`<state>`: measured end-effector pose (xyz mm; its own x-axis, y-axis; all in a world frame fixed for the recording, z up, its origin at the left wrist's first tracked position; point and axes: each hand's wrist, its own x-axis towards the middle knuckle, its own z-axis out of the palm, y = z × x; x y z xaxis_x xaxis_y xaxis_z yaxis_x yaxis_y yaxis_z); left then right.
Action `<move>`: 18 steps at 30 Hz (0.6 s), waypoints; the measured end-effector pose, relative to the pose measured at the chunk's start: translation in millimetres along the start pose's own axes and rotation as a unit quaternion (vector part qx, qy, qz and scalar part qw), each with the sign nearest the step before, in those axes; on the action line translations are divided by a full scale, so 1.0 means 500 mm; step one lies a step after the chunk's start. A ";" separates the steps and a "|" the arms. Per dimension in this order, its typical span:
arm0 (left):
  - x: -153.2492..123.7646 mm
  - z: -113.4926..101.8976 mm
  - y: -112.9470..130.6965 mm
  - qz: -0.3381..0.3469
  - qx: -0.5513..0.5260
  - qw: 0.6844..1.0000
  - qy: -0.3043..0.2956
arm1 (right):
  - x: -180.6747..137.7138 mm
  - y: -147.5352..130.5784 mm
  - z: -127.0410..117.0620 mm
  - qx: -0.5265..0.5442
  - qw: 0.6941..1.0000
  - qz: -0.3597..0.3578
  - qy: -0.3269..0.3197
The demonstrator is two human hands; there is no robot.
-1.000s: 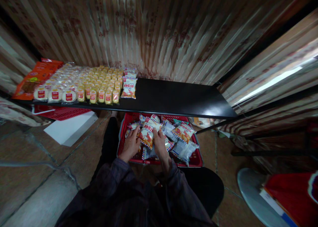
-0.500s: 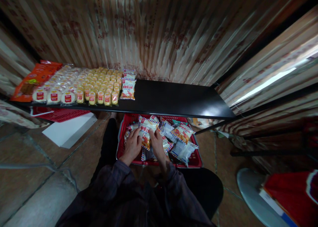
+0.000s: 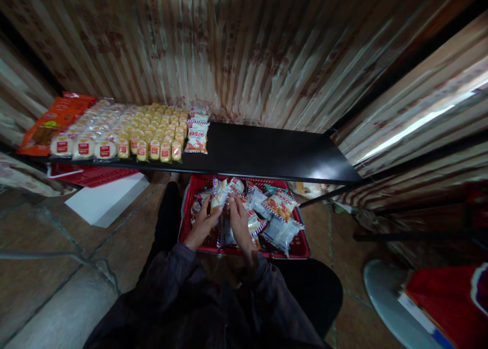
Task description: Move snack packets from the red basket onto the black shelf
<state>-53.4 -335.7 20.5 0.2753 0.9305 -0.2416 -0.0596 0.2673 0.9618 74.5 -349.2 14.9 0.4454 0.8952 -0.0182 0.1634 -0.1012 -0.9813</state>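
My left hand [image 3: 203, 223] and my right hand [image 3: 238, 221] are together over a red basket [image 3: 303, 243] on the floor, both closed on one white snack packet [image 3: 224, 192] with red and blue striped edges, held up on edge. Several more packets [image 3: 281, 204] of the same kind lie loose in the basket. On the black shelf [image 3: 267, 153] above, a short row of the same striped packets [image 3: 197, 134] lies beside rows of small yellow packets [image 3: 160, 133] and round white ones [image 3: 84, 145].
Orange packs [image 3: 46, 125] fill the shelf's far left end. A second red basket [image 3: 91, 175] and a white box [image 3: 107, 199] sit under the shelf at left. A round grey stool [image 3: 385, 298] stands at lower right. A striped curtain hangs behind.
The packet lay flat in both hands over the basket a second ago. It is now lifted and turned on edge, with my hands closer together.
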 end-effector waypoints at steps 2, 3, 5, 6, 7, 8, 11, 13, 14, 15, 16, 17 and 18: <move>-0.003 0.002 0.008 -0.016 -0.067 0.998 -0.010 | -0.002 0.005 0.002 0.009 1.000 -0.023 -0.002; -0.004 0.003 0.010 -0.021 -0.093 0.995 -0.015 | -0.002 0.008 0.003 0.008 0.999 -0.033 -0.002; -0.005 0.004 0.011 -0.026 -0.127 0.991 -0.023 | -0.004 0.013 0.005 -0.004 0.999 -0.051 -0.003; -0.004 0.004 0.010 -0.028 -0.140 0.990 -0.024 | -0.004 0.014 0.006 -0.013 0.998 -0.060 -0.004; -0.003 0.004 0.007 -0.030 -0.152 0.988 -0.026 | -0.005 0.015 0.007 -0.022 0.997 -0.070 -0.005; -0.002 0.004 0.004 -0.031 -0.165 0.986 -0.026 | -0.005 0.016 0.008 -0.031 0.996 -0.080 -0.007; 0.003 0.003 -0.005 -0.040 -0.195 0.980 -0.014 | -0.007 0.014 0.011 -0.045 0.993 -0.108 -0.013; 0.005 0.002 -0.007 -0.054 -0.212 0.976 0.007 | -0.008 0.010 0.012 -0.045 0.991 -0.122 -0.016; 0.006 0.001 -0.007 -0.065 -0.226 0.972 0.020 | -0.008 0.008 0.013 -0.045 0.991 -0.128 -0.015; 0.007 0.001 -0.006 -0.077 -0.242 0.967 0.032 | -0.007 0.006 0.013 -0.047 0.990 -0.135 -0.011; 0.008 0.000 -0.004 -0.089 -0.257 0.961 0.045 | -0.007 0.005 0.013 -0.053 0.988 -0.143 -0.004; 0.008 -0.001 -0.003 -0.100 -0.269 0.956 0.052 | -0.006 0.004 0.013 -0.061 0.986 -0.153 0.004; 0.009 -0.003 -0.002 -0.107 -0.274 0.954 0.056 | -0.005 0.004 0.013 -0.070 0.984 -0.163 0.011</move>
<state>-53.6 -331.3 18.4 0.2343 0.8528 -0.4667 -0.5148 0.5161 0.6845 68.0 -349.1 11.9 0.3679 0.8805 0.2991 0.4201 0.1295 -0.8982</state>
